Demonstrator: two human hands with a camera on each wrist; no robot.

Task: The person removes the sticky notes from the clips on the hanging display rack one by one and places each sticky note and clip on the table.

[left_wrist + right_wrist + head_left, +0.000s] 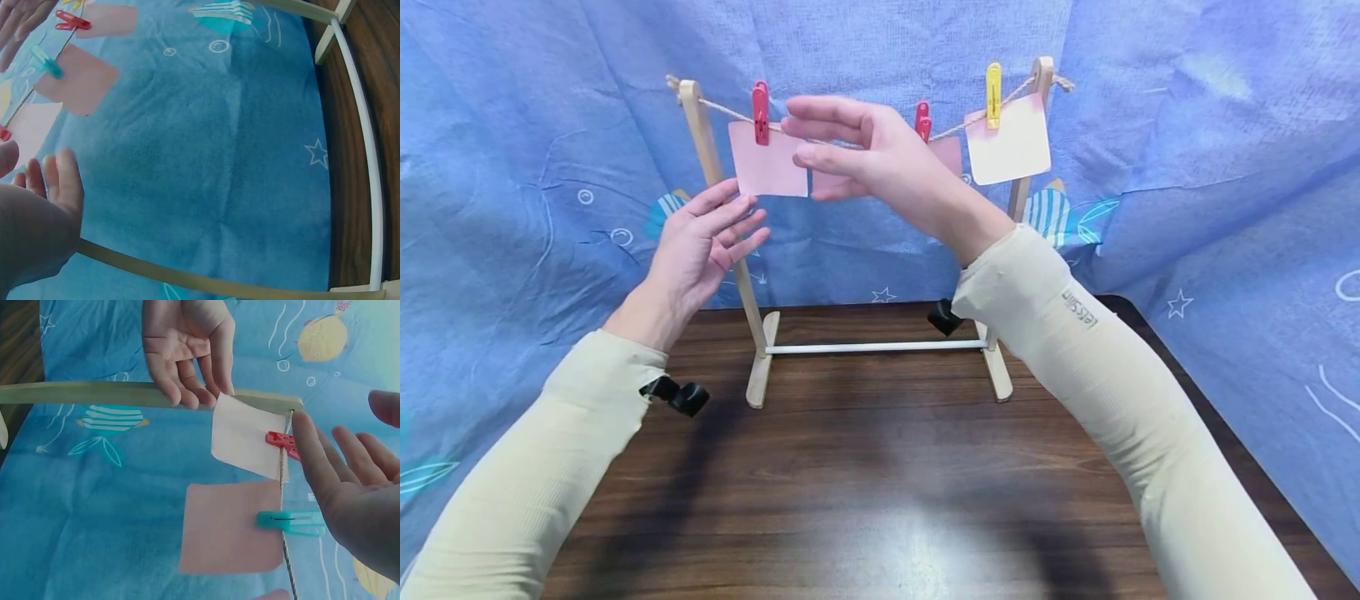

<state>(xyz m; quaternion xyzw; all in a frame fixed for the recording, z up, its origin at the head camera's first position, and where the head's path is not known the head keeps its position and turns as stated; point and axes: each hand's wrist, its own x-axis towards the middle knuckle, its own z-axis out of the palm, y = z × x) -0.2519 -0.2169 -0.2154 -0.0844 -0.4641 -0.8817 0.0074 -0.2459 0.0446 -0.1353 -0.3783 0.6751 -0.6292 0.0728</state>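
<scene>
Pink paper squares hang from a twine line point(722, 108) on a wooden rack. My left hand point(688, 242), fingers loosely spread, is at the lower left corner of the leftmost square point(771, 171); whether it touches the paper I cannot tell. A red clothespin point(761, 112) holds that square. My right hand point(887, 150) hovers with extended fingers before the second square point(231, 528), gripping nothing visible. A teal clothespin point(290, 520) on that square shows in both wrist views; the hand hides it in the head view.
To the right, a red clothespin point(922, 121) and a yellow clothespin point(993, 96) hold two more squares. The rack's white crossbar point(880, 347) runs low between its feet on the dark wooden table point(850, 467). Blue patterned cloth point(880, 42) hangs behind.
</scene>
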